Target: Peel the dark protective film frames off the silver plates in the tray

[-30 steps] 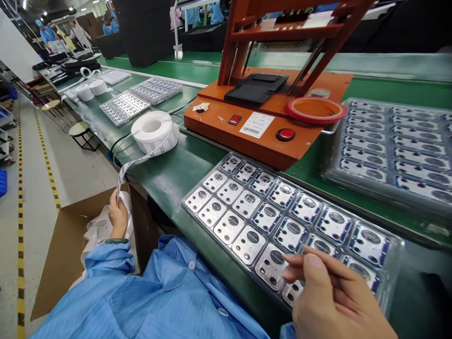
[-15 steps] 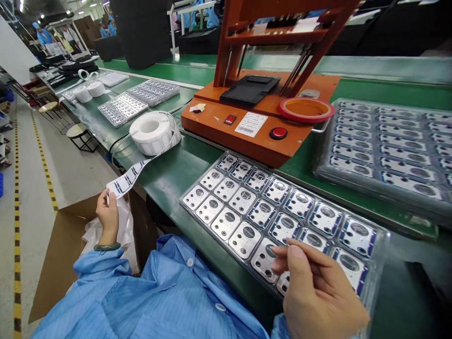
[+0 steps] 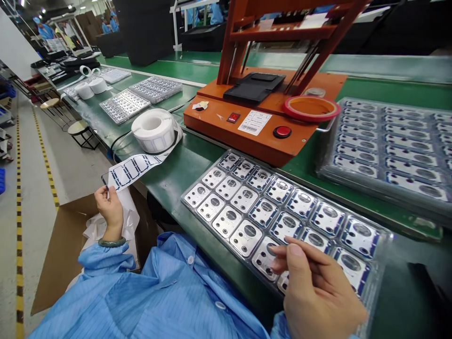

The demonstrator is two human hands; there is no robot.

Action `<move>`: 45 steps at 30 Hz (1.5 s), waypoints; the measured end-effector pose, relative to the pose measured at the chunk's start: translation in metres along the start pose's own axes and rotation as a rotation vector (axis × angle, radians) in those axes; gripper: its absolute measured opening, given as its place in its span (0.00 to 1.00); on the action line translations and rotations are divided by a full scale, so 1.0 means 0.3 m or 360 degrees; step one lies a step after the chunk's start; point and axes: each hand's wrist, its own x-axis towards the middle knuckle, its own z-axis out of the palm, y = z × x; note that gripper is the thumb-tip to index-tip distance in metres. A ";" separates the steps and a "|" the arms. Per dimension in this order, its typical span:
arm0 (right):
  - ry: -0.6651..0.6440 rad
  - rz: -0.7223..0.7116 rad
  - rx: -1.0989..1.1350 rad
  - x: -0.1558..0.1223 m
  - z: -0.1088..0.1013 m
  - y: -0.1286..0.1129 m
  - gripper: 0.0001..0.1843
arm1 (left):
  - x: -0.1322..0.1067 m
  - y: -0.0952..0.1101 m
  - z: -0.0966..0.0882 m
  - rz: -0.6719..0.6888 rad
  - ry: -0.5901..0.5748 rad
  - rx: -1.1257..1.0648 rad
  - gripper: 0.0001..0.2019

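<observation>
Left hand pinches the free end of a label strip: thin, light, limp, best held at its edge. Strip feeds from a white roll on the green worktop. Right hand hovers, curled, over a blister tray of metal plates; cannot tell whether it holds anything.

Light-blue striped smock, white buttons, green bangle.

Left hand: pinches end of printed label strip, strip running from white label roll on green surface. Right hand: over metal plate in clear plastic tray; contact not determinable. Orange press beyond tray. Second loaded tray at right.
</observation>
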 end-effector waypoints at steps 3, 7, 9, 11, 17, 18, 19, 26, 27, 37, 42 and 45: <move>0.0011 0.0011 -0.0008 -0.001 0.000 -0.006 0.12 | -0.001 0.020 -0.006 0.0053 0.0009 0.0070 0.11; -0.0003 0.0022 -0.0009 -0.002 0.000 -0.010 0.11 | -0.003 0.024 -0.012 0.0080 -0.0013 0.0126 0.11; -0.0008 0.0018 -0.0006 -0.001 -0.001 -0.005 0.11 | -0.003 0.014 -0.009 0.0102 -0.0007 0.0127 0.12; -0.0024 0.0009 -0.0014 0.000 -0.003 0.006 0.12 | -0.002 -0.001 -0.004 0.0149 0.0004 0.0118 0.13; -0.0069 -0.0075 -0.0040 0.005 -0.005 0.032 0.14 | 0.013 -0.022 -0.039 0.0517 0.0065 0.0117 0.10; -0.0073 -0.0063 -0.0045 0.006 -0.004 0.032 0.14 | 0.012 -0.020 -0.052 0.0605 0.0051 0.0106 0.10; -0.0073 -0.0052 -0.0050 0.007 -0.003 0.031 0.14 | 0.009 -0.016 -0.065 0.0690 0.0018 0.0085 0.09; -0.0092 0.0047 -0.0111 0.002 -0.009 0.052 0.15 | -0.010 0.063 -0.093 0.0905 0.0124 -0.0205 0.08; -0.0097 0.0064 -0.0107 0.000 -0.011 0.056 0.16 | 0.000 0.086 -0.091 0.0833 0.0226 -0.0291 0.07; -0.0186 0.0153 -0.0150 -0.011 -0.007 0.041 0.17 | 0.011 0.272 -0.070 0.0503 0.0562 -0.0778 0.14; -0.0246 0.0159 -0.0190 -0.018 -0.017 0.055 0.18 | 0.106 0.207 -0.062 -0.0104 0.0219 -0.1151 0.14; -0.0242 0.0148 -0.0229 -0.019 -0.017 0.051 0.19 | 0.150 0.177 -0.083 -0.0360 -0.0046 -0.1508 0.10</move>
